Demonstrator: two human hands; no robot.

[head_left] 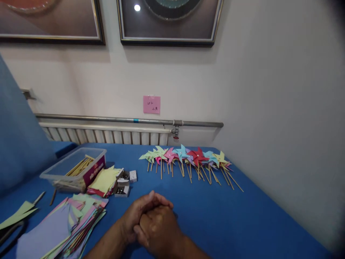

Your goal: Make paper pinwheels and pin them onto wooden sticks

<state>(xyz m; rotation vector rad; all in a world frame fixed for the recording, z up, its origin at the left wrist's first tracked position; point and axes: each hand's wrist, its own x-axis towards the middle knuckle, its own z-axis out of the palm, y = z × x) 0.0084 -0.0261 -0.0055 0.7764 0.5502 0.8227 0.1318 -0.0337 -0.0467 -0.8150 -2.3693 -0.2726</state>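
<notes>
My left hand (134,216) and my right hand (163,228) are clasped together above the blue-covered table (229,223). The left one is wrapped around the closed right fist, and no object shows in either. Left of them lie a fanned stack of coloured paper sheets (48,226) and a pile of yellow and red paper (105,180). Beside that pile are two small open boxes of metal pins (122,190) and a small white box (133,176). Beyond my hands, finished paper pinwheels (181,153) on thin sticks lie in an overlapping row.
A clear plastic tub (72,169) holding wooden sticks (81,166) stands at the back left. Scissors (12,233) with dark handles lie by light green paper at the left edge. Behind the table are a radiator (107,136), a metal pipe (107,118) and the wall (269,90).
</notes>
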